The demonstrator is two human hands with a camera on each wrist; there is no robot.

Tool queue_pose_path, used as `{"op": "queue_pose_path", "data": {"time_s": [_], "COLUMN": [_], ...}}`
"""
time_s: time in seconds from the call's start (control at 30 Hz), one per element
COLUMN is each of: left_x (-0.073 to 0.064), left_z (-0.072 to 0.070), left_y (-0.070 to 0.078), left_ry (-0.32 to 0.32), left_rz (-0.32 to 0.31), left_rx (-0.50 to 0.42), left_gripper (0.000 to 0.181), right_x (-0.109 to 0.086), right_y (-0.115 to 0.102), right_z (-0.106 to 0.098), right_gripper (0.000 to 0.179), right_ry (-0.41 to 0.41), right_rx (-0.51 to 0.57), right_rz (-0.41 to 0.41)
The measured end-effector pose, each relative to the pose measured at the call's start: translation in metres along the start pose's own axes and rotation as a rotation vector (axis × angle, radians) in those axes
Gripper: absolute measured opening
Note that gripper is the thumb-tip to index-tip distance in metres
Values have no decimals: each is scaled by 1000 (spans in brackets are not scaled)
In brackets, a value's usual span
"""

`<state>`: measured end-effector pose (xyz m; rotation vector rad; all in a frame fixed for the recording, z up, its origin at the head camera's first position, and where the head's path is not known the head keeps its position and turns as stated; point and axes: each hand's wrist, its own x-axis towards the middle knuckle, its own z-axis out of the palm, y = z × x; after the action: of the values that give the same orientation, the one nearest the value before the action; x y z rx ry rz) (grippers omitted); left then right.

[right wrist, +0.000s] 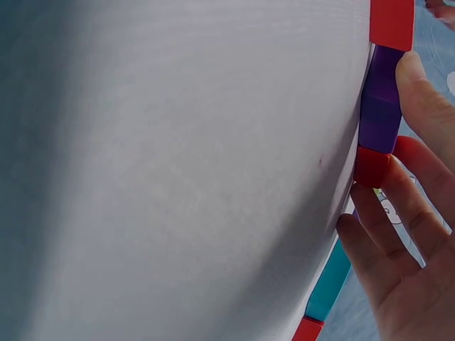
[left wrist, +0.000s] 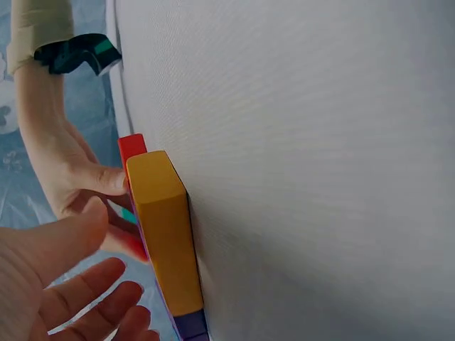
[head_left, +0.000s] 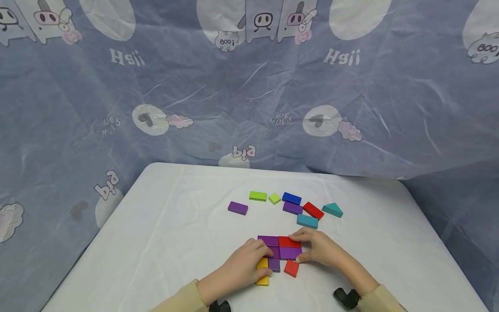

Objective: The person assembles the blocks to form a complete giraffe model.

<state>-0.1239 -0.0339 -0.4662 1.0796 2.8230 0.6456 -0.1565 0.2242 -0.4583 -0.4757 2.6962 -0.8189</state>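
Flat blocks lie edge to edge in front of me: a purple block (head_left: 267,239) and a red block (head_left: 290,242) at the back, other purple blocks (head_left: 291,253) nearer, and a yellow block (head_left: 263,281) at the front left. My right hand (head_left: 321,248) pinches the right end of this group, with a fingertip at the red block and the thumb at the purple block's near corner. Over the left side, my left hand (head_left: 246,263) has loosely bent, spread fingers beside the yellow block (left wrist: 167,234). A small red block (head_left: 291,268) sits just below the right thumb.
Farther back on the white table (head_left: 187,216) are a lone purple block (head_left: 238,208), lime blocks (head_left: 257,196), a blue block (head_left: 292,198), another red block (head_left: 313,210), a teal block (head_left: 307,221) and a teal triangle (head_left: 332,210). A patterned blue curtain (head_left: 234,86) stands behind.
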Motion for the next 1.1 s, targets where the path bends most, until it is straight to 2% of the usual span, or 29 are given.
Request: {"op": "queue_pose_path", "data": {"time_s": [0.23, 0.4, 0.7, 0.93, 1.1], "left_x": [18, 21, 23, 25, 25], "left_z": [3, 5, 5, 7, 4], "left_y": [10, 15, 22, 25, 25], "left_ry": [-90, -87, -106, -116, -107], "left_rz": [-18, 10, 23, 51, 44], "left_rx": [68, 122, 145, 200, 159], "left_gripper": [32, 33, 32, 34, 34], "right_x": [-1, 0, 0, 0, -1], "right_y": [-1, 0, 1, 1, 2], "right_z": [1, 1, 0, 0, 0], "right_gripper": [54, 54, 54, 54, 54], "right_ry": [8, 12, 19, 17, 17], "right_rx": [12, 10, -2, -1, 4], "right_rz": [17, 5, -7, -22, -40]}}
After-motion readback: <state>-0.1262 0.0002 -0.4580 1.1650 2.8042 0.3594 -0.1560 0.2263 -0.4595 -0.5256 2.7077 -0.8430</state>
